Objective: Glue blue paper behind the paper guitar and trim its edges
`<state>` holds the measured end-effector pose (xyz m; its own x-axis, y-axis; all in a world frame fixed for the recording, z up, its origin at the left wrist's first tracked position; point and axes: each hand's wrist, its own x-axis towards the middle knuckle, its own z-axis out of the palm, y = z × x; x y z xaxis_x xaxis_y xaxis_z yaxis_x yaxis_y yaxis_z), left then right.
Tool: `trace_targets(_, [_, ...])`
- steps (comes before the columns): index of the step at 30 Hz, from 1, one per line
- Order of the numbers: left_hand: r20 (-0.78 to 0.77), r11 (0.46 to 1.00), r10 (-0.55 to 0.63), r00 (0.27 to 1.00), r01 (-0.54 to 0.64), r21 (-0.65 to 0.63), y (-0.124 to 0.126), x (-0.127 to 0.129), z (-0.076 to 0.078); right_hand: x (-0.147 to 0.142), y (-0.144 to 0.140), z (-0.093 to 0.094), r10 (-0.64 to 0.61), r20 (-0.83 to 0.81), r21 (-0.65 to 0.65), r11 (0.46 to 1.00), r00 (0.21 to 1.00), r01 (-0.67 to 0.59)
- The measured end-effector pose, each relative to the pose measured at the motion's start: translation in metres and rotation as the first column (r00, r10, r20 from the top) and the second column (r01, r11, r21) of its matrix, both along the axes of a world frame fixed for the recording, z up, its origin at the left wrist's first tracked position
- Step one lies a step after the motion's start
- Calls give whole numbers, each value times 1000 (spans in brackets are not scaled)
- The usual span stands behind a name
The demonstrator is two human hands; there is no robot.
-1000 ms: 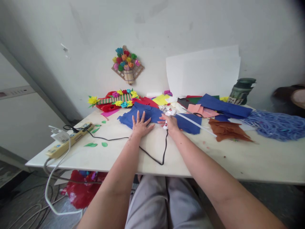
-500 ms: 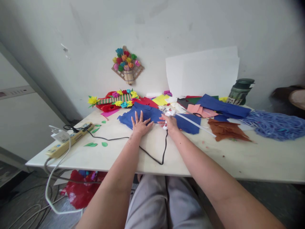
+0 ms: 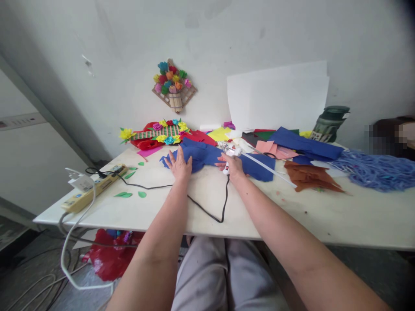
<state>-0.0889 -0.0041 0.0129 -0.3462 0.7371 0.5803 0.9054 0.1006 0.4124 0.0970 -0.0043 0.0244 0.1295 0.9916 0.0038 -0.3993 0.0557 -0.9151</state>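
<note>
1. The left hand [image 3: 179, 163] lies open, fingers spread, palm down on the near left part of the blue felt sheet [image 3: 207, 155], which is spread on the white table [image 3: 340, 216] straight ahead of the person.
2. The right hand [image 3: 232, 166] is closed around the handle of a white glue gun [image 3: 231, 152], resting at the sheet's near edge, just right of the left hand.
3. The gun's body and its long glue stick [image 3: 270, 169] run from the hand toward the right, across the blue sheet.
4. Its black cord [image 3: 207, 209] trails back toward the person, then left to the power strip [image 3: 94, 190].
5. The sheet's long axis runs left to right; both hands touch it, the left lying further onto it.
</note>
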Motion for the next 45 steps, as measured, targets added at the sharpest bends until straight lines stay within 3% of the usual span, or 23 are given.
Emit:
trace_targets(10, [-72, 972, 17, 997, -34, -234, -1, 20, 10, -3, -1, -1, 6, 40, 12, 1000, 999, -6])
trace_targets(16, [-63, 958, 111, 992, -124, -258, 6, 17, 4, -4, 0, -3, 17, 55, 10, 1000, 998, -18])
trace_targets(28, [39, 934, 127, 991, -106, -340, 15, 19, 2, -3, -3, -2, -1, 58, -3, 1000, 998, 1])
trace_targets(34, [65, 948, 123, 990, -98, -302, 11, 20, 4, -3, -4, 0, 10, 60, -2, 1000, 998, -10])
trace_targets(41, [-133, 982, 64, 989, -87, -170, 1, 30, 14, -3, -2, -1, 2, 61, 9, 1000, 998, -2])
trace_targets(45, [-114, 984, 19, 993, -39, -174, 2, 35, 16, -2, -1, -3, 20, 62, 5, 1000, 998, -20])
